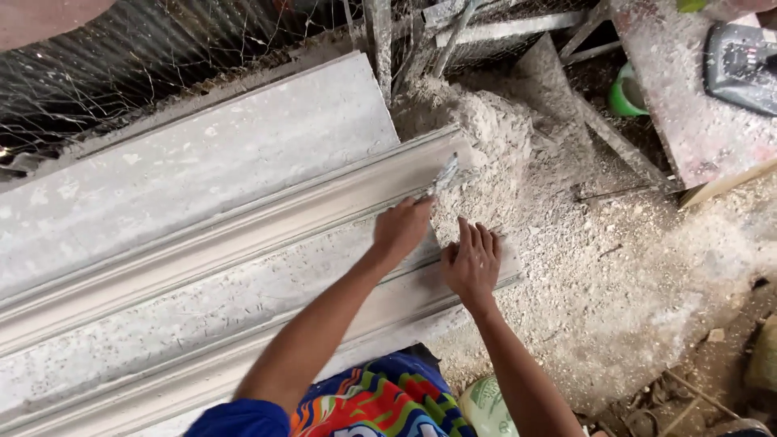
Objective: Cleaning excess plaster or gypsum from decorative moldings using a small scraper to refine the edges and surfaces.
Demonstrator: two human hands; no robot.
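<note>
Left hand (401, 228) grips one scraper (443, 175) on one moulding (243, 218); right hand (472, 260) lies open, fingers spread flat.

This is a rough plaster-casting workshop, partly open to the outside. Long grey-white cornice mouldings (202, 267) lie side by side, their profiled ridges crusted with dried plaster. A heap of white powder and crumbs (502, 146) spreads across the floor (631, 299), which is dusted all over. Wire mesh (162, 48) closes the far side, with bare wooden battens (502, 28) leaning against it. A spattered board (688, 97) carries a dark power tool (740, 65), and a green bucket (625, 93) stands below it.
</note>
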